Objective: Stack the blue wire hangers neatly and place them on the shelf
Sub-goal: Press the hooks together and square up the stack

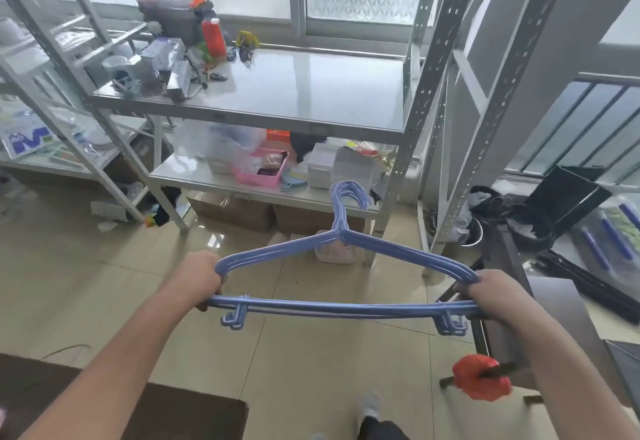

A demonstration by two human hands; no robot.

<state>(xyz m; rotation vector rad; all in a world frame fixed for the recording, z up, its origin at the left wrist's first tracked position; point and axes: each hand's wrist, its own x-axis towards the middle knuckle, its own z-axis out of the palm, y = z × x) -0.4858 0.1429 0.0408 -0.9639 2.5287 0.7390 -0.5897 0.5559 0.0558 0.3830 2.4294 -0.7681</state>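
Metal shelf (311,100) ahead of me, clutter piled at its left end, bare steel to the right, tiled floor below. The risk I see: the hangers (346,266) could fan apart or snag a hook on the upright if one end dips. Left hand (202,278) curls tight around the bundle's left corner, right hand (491,296) clamps the right corner, the stack held in mid-air, short of the shelf.

Both arms out front, fists closed

I've got my left hand (204,282) curled tight at one end and my right hand (498,296) wrapped around the other, forearms bare and stretched forward at about the same height, knuckles up.
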